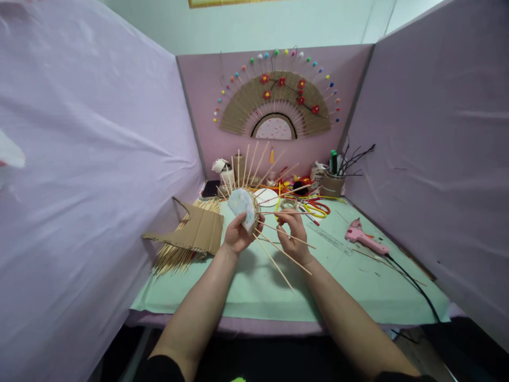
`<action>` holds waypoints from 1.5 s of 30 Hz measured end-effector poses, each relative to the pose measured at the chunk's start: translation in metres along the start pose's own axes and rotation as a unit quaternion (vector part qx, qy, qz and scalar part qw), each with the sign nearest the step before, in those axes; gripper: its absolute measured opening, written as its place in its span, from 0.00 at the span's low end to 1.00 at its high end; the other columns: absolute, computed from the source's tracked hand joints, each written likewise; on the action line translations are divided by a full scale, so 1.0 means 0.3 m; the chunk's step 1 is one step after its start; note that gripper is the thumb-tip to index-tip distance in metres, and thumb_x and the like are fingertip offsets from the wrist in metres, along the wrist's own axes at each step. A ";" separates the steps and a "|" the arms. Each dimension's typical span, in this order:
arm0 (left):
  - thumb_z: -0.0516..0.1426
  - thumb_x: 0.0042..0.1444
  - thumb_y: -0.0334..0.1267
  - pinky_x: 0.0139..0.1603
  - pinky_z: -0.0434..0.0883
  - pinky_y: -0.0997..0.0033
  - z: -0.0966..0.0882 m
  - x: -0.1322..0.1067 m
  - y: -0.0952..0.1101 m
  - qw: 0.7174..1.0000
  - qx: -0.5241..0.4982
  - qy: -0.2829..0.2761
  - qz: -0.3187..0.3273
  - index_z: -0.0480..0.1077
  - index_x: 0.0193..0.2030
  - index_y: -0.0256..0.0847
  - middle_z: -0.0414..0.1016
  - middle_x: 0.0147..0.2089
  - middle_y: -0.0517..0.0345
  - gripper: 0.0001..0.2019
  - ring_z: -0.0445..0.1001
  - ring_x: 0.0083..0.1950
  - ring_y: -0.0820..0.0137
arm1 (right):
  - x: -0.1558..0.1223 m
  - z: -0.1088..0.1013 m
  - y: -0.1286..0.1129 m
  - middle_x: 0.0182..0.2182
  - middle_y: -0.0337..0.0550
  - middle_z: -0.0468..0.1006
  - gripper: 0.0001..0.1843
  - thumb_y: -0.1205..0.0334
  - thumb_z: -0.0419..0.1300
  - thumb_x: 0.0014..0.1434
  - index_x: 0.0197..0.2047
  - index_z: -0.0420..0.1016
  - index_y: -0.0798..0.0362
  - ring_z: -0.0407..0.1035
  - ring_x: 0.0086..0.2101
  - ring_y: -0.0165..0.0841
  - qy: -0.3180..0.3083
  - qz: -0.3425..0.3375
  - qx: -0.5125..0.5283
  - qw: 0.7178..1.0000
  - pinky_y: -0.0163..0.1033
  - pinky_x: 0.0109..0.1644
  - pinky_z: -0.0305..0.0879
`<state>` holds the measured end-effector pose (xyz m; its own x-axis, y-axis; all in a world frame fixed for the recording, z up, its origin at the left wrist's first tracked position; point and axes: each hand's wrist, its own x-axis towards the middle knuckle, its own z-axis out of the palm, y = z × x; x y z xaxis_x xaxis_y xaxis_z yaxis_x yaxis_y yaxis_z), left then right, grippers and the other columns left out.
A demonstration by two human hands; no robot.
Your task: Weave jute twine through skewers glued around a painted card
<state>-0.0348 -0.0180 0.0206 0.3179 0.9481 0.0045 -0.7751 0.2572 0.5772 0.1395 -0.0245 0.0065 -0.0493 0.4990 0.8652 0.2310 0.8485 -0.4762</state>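
Observation:
A half-round fan base (243, 206) with a pale patterned face and a cardboard edge is gripped in my left hand (238, 233), thumb on its face and fingers behind. Thin wooden sticks (274, 260) fan out from its curved edge, up, to the right and down toward me. My right hand (293, 233) is closed among the right-hand sticks, thumb and fingertips pinching one wooden stick (267, 213). Its exact hold is partly hidden by the fingers. Just behind that hand lies a clear ring-shaped roll (288, 203).
Cut cardboard (199, 233) lies over a bundle of sticks (170, 262) at left. A pink glue gun (363, 236) with a black cord rests at right. Scissors (316, 208), pipe cleaners and a pot of twigs (333, 184) stand behind. A finished fan (246, 106) hangs on the back panel.

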 end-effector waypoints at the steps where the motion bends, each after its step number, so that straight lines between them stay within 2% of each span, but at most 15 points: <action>1: 0.53 0.56 0.37 0.39 0.72 0.70 -0.002 0.001 -0.006 1.000 0.005 0.000 -0.010 0.71 0.43 0.35 0.77 0.36 0.50 0.12 0.76 0.41 0.67 | -0.004 0.000 -0.003 0.45 0.49 0.67 0.19 0.66 0.55 0.56 0.51 0.70 0.49 0.65 0.44 0.38 -0.007 -0.010 -0.003 1.000 0.46 0.44 0.68; 5: 0.52 0.56 0.39 0.36 0.72 0.70 -0.008 0.007 -0.036 0.999 0.028 -0.001 -0.040 0.70 0.44 0.33 0.77 0.34 0.48 0.13 0.77 0.37 0.66 | -0.015 0.003 -0.018 0.45 0.48 0.65 0.20 0.65 0.54 0.57 0.54 0.69 0.46 0.64 0.46 0.40 -0.037 -0.032 -0.018 0.999 0.50 0.48 0.68; 9: 0.51 0.56 0.38 0.34 0.72 0.70 -0.007 0.011 -0.047 0.998 0.026 -0.001 -0.059 0.71 0.42 0.32 0.77 0.32 0.49 0.13 0.77 0.33 0.67 | -0.014 0.001 -0.021 0.46 0.47 0.65 0.21 0.66 0.54 0.57 0.54 0.69 0.44 0.64 0.47 0.39 -0.035 -0.056 -0.029 0.997 0.49 0.49 0.68; 13: 0.50 0.57 0.37 0.31 0.72 0.73 0.004 0.006 -0.044 0.998 0.010 0.005 -0.057 0.71 0.41 0.32 0.77 0.30 0.50 0.12 0.76 0.31 0.69 | -0.017 -0.003 -0.015 0.48 0.48 0.63 0.25 0.68 0.55 0.56 0.57 0.67 0.43 0.64 0.48 0.40 -0.041 -0.087 -0.060 0.994 0.49 0.50 0.69; 20: 0.51 0.59 0.35 0.30 0.73 0.74 0.012 0.008 -0.051 0.999 0.013 0.028 -0.045 0.70 0.44 0.33 0.78 0.31 0.52 0.11 0.76 0.29 0.70 | -0.027 -0.008 0.000 0.50 0.50 0.64 0.26 0.67 0.55 0.56 0.58 0.66 0.44 0.66 0.47 0.40 -0.064 -0.095 -0.124 0.986 0.49 0.51 0.69; 27: 0.51 0.59 0.35 0.31 0.73 0.74 0.011 0.013 -0.045 0.998 0.000 0.042 -0.039 0.71 0.42 0.34 0.79 0.33 0.53 0.10 0.77 0.31 0.70 | -0.027 -0.001 0.008 0.52 0.49 0.62 0.29 0.69 0.55 0.56 0.60 0.62 0.42 0.68 0.46 0.38 -0.063 -0.090 -0.103 0.989 0.47 0.50 0.70; 32: 0.50 0.59 0.34 0.32 0.73 0.73 0.016 0.014 -0.052 0.998 -0.012 0.052 -0.043 0.71 0.41 0.34 0.79 0.33 0.54 0.10 0.77 0.29 0.72 | -0.032 0.010 0.014 0.51 0.48 0.61 0.27 0.71 0.54 0.57 0.59 0.63 0.41 0.68 0.45 0.36 -0.062 -0.093 -0.083 0.990 0.45 0.48 0.71; 35: 0.52 0.58 0.34 0.37 0.73 0.71 0.013 0.015 -0.057 0.998 -0.014 0.051 -0.037 0.72 0.41 0.35 0.79 0.33 0.55 0.09 0.77 0.31 0.72 | -0.031 0.015 0.013 0.51 0.48 0.61 0.25 0.70 0.53 0.58 0.58 0.64 0.41 0.68 0.45 0.35 -0.069 -0.075 -0.076 0.992 0.45 0.49 0.70; 38: 0.51 0.59 0.35 0.42 0.73 0.69 0.009 0.017 -0.053 0.998 -0.017 0.045 -0.033 0.72 0.42 0.35 0.79 0.35 0.53 0.10 0.77 0.34 0.70 | -0.027 0.019 0.015 0.50 0.48 0.62 0.23 0.69 0.54 0.58 0.56 0.65 0.43 0.68 0.46 0.36 -0.031 -0.051 -0.047 0.997 0.47 0.51 0.68; 40: 0.50 0.60 0.36 0.43 0.72 0.70 0.011 0.019 -0.044 0.999 -0.026 0.041 -0.021 0.72 0.43 0.34 0.79 0.37 0.52 0.12 0.77 0.36 0.70 | -0.024 0.024 0.021 0.49 0.48 0.64 0.21 0.67 0.54 0.58 0.55 0.65 0.46 0.67 0.46 0.37 -0.018 -0.005 -0.012 1.000 0.47 0.51 0.68; 42: 0.49 0.61 0.35 0.44 0.72 0.72 0.016 0.021 -0.030 0.998 -0.039 0.043 0.004 0.71 0.44 0.35 0.79 0.38 0.53 0.12 0.77 0.38 0.71 | -0.023 0.033 0.027 0.48 0.48 0.67 0.18 0.64 0.54 0.58 0.53 0.65 0.49 0.68 0.45 0.36 -0.052 0.075 0.036 0.995 0.47 0.50 0.67; 45: 0.47 0.62 0.34 0.44 0.72 0.74 0.025 0.021 -0.006 0.997 -0.045 0.045 0.041 0.70 0.47 0.36 0.79 0.38 0.53 0.13 0.77 0.41 0.72 | -0.027 0.052 0.026 0.47 0.48 0.71 0.16 0.60 0.54 0.59 0.50 0.65 0.51 0.68 0.48 0.36 -0.163 0.183 0.123 0.962 0.46 0.52 0.64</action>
<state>-0.0273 -0.0139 0.0257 0.2039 0.9786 -0.0259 -0.8436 0.1891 0.5027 0.1264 -0.0191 -0.0067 -0.3195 0.7673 0.5560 0.0569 0.6012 -0.7971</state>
